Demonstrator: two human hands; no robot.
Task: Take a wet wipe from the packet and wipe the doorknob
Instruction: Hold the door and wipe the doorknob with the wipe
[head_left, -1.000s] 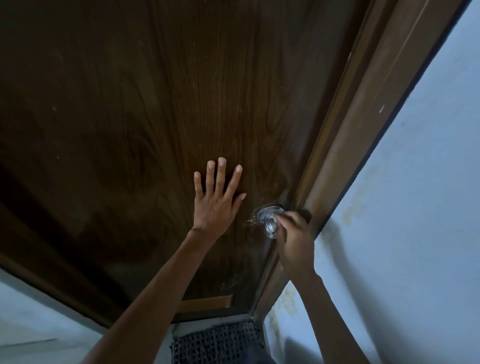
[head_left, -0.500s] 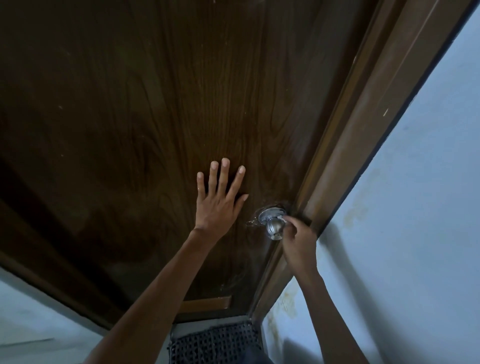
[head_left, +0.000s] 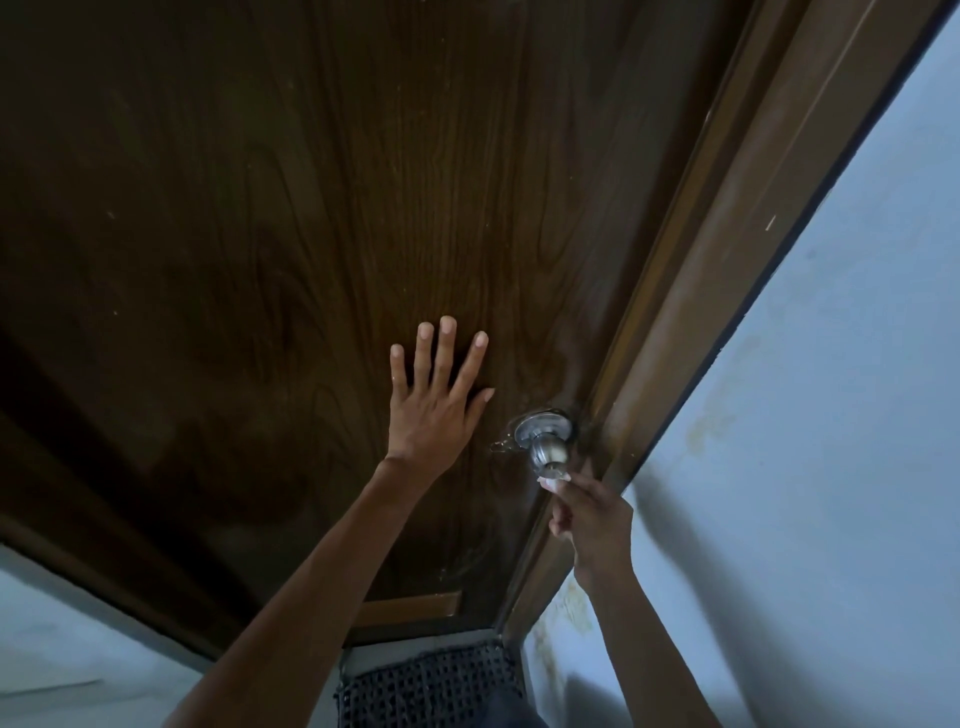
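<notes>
**A:** Where's the wipe?

**B:** It's in the right hand (head_left: 592, 519), whose fingers are curled round it. Only a pale scrap of the wipe (head_left: 551, 484) shows at the fingertips, touching the underside of the knob (head_left: 546, 453) just above that hand. No packet is in sight.

**A:** And the left hand?

**B:** The left hand (head_left: 434, 402) lies flat on the door (head_left: 260, 260), fingers straight and spread, holding nothing. The knob sits between the two hands.

**A:** How should the wiping go?

**B:** A fingertip pinch likely cleans one spot only. I'd spread the wipe over the ball, twist all round it, then run it along the neck and plate behind. The left palm should press so the door can't swing.

**A:** And the surroundings?

**B:** The door is dark, smooth-looking woodgrain. The frame (head_left: 701, 312) is just right of the right hand, with a pale, stained wall (head_left: 831, 415) beyond it. A woven mat (head_left: 431, 686) lies low between the forearms. The light is dim.
</notes>
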